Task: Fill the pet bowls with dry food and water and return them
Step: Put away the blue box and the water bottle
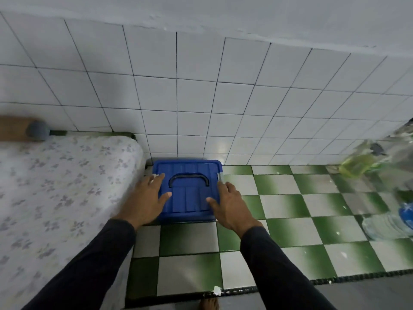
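A blue plastic storage box (186,199) with a dark handle (188,179) on its lid stands on the floor against the tiled wall, beside a mattress. My left hand (146,199) lies on the lid's left side, fingers spread, thumb on top. My right hand (226,203) lies over the lid's right edge, thumb on the lid and fingers down near a grey side clip (220,176). What the box holds is hidden. No pet bowl shows.
A mattress (55,198) with a floral sheet fills the left. Green and white checkered floor tiles (290,231) spread to the right. Blurred clear bottles (384,222), one with yellow-green liquid (357,163), stand at the far right. My bare foot (209,304) shows at the bottom.
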{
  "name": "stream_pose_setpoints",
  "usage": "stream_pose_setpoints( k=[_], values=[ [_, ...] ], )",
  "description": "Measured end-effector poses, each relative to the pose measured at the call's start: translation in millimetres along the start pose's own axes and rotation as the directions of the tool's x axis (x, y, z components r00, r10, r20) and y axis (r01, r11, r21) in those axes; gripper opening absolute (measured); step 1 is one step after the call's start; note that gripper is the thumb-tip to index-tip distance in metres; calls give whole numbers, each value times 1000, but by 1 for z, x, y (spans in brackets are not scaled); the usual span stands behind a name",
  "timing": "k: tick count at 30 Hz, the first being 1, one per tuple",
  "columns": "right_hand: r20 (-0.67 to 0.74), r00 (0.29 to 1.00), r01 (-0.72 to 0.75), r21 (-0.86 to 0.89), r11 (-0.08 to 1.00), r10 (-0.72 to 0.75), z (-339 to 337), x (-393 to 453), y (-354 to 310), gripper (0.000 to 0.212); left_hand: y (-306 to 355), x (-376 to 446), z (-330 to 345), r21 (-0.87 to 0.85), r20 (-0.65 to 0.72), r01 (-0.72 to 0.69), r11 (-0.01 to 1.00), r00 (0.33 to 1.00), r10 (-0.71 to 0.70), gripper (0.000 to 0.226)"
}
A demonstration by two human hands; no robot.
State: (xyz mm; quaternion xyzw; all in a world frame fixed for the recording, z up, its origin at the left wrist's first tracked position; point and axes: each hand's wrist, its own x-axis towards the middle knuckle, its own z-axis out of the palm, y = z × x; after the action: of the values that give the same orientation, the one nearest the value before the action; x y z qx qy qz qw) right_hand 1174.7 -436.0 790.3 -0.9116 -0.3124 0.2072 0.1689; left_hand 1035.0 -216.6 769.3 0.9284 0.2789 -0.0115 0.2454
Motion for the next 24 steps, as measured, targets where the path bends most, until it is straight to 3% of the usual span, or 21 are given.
stream_pose_setpoints(
  k=[8, 15, 24],
  values=[
    [7, 1000, -4, 81, 997, 3, 18, 39, 32, 75, -4, 10, 34, -55, -30, 206, 977, 978, -208, 78],
    [-15, 1000, -3, 163, 987, 6, 30, 66, 35, 71, -14, 25, 46, -163, -39, 259, 952, 962, -269, 87],
    [-41, 999, -11, 144, 989, 17, 44, 84, 37, 68, -17, 47, 56, -178, -40, 273, 945, 958, -284, 74]
  ],
)
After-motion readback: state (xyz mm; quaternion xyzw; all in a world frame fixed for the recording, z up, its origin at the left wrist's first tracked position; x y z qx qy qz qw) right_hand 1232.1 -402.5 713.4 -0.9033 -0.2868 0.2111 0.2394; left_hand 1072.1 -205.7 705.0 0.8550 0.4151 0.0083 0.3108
